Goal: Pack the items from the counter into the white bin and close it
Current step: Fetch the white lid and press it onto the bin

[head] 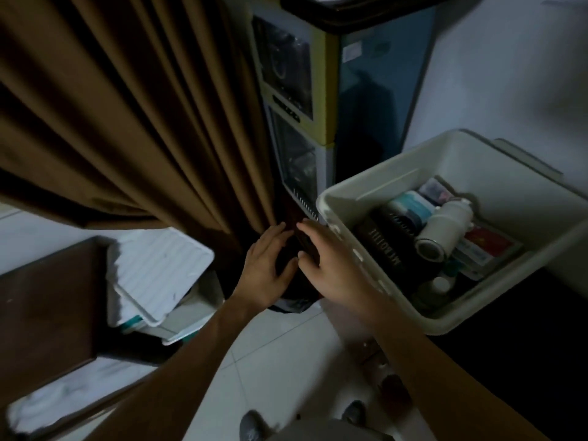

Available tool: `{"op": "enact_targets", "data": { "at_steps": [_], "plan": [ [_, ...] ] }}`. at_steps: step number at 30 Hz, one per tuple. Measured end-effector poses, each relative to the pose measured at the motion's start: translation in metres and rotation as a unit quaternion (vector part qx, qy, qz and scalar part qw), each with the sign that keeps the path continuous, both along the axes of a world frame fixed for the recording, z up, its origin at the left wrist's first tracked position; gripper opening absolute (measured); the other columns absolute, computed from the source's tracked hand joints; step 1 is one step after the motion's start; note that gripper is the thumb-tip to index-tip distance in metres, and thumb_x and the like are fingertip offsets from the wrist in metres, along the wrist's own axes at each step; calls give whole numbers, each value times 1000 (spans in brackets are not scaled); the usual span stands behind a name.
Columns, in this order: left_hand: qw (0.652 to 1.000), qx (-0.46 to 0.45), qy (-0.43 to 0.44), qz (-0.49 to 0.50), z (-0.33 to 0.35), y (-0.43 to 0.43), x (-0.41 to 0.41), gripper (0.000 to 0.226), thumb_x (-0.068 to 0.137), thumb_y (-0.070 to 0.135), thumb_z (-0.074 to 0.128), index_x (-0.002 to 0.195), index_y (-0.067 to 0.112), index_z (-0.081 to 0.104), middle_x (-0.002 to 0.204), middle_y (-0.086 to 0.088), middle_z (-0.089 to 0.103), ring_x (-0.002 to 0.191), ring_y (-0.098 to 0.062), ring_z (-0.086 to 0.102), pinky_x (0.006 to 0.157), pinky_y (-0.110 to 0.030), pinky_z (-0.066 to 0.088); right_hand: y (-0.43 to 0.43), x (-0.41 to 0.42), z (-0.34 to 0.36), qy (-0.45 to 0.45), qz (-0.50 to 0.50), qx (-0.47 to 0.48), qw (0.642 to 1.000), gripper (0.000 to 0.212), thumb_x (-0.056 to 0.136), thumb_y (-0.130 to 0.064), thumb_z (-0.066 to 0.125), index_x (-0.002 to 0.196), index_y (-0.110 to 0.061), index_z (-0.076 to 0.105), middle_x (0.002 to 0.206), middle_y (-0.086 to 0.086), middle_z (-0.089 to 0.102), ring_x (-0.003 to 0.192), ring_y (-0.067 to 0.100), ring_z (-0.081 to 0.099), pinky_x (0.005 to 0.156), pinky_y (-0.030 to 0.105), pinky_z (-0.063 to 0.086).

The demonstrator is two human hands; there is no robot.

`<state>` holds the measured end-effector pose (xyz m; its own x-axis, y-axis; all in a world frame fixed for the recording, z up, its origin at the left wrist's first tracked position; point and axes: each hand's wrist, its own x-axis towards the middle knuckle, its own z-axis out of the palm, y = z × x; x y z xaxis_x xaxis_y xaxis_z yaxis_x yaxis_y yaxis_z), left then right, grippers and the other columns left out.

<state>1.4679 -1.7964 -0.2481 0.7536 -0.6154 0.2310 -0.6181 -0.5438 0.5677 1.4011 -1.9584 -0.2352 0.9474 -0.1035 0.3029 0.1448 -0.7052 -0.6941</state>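
The white bin [381,186] stands open at the right on a dark counter [525,351]. Inside it lie a black book [385,246], a white bottle [445,227] and several small boxes [483,246]. Just left of the bin's near corner, a dark flat object [307,249] stands upright against the curtain; in the dim light I cannot tell what it is. My left hand [265,272] holds its left side with the thumb pressed on it. My right hand [331,268] curls its fingers over the right edge.
A brown curtain [127,122] hangs across the left half. A tall plastic drawer cabinet [296,90] stands behind the hands. White ribbed lids or trays [156,275] lean on dark wooden furniture [41,307] at the left. Pale floor tiles [280,361] lie below.
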Motion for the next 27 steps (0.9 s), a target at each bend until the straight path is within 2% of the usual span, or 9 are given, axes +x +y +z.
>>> {"op": "enact_targets", "data": {
  "at_steps": [4,7,8,11,12,14,18,23,27],
  "plan": [
    [999,2,-8,35,-6,52,3,51,93,34,58,141,21,45,149,1,41,142,-17,32,111,-49,35,50,12,-7,33,20,28,999,52,95,-25,56,144,-15,43,147,2,44,135,10,39,110,17,29],
    [998,3,-1,68,-15,106,7,55,92,38,56,143,22,43,152,0,39,144,-19,30,112,-50,33,99,22,-11,68,36,35,996,51,95,-26,55,144,-18,42,147,-1,45,133,8,41,104,3,23],
    [997,8,2,79,-18,125,9,55,92,38,55,143,22,42,152,0,38,144,-20,30,112,-49,33,116,25,-12,80,43,43,995,51,96,-26,55,144,-20,42,148,-3,44,133,8,41,106,6,25],
    [993,1,15,116,-26,180,11,55,93,38,57,143,22,42,152,1,38,143,-19,30,115,-43,30,166,34,-15,114,64,62,990,50,96,-25,54,145,-22,41,149,-5,42,137,10,39,114,27,34],
    [991,-5,23,131,-29,207,11,55,93,38,56,143,22,42,152,2,38,143,-18,30,115,-40,29,191,40,-17,124,71,65,988,50,96,-24,54,145,-22,41,149,-5,42,137,10,39,114,29,34],
    [990,-6,31,140,-33,230,10,54,94,38,56,143,23,42,153,3,37,144,-16,29,116,-37,27,209,43,-19,138,70,78,985,49,97,-22,54,145,-22,42,149,-6,42,136,10,40,112,25,34],
    [986,4,42,163,-43,301,22,55,94,37,57,144,21,41,155,3,34,146,-17,25,117,-41,26,272,60,-30,142,88,60,984,46,98,-22,53,143,-22,44,147,-8,44,134,8,42,104,15,31],
    [976,2,61,211,-47,361,40,53,95,33,58,144,21,42,155,4,34,145,-16,25,117,-40,24,322,89,-41,149,109,32,982,45,97,-17,54,141,-17,46,148,-4,45,135,11,42,111,21,34],
    [975,21,75,209,-60,385,60,53,96,33,56,145,21,41,155,4,33,145,-15,25,117,-40,24,342,114,-53,155,107,32,982,43,97,-15,54,139,-17,48,145,-5,47,132,9,44,106,14,32]
  ]
}}
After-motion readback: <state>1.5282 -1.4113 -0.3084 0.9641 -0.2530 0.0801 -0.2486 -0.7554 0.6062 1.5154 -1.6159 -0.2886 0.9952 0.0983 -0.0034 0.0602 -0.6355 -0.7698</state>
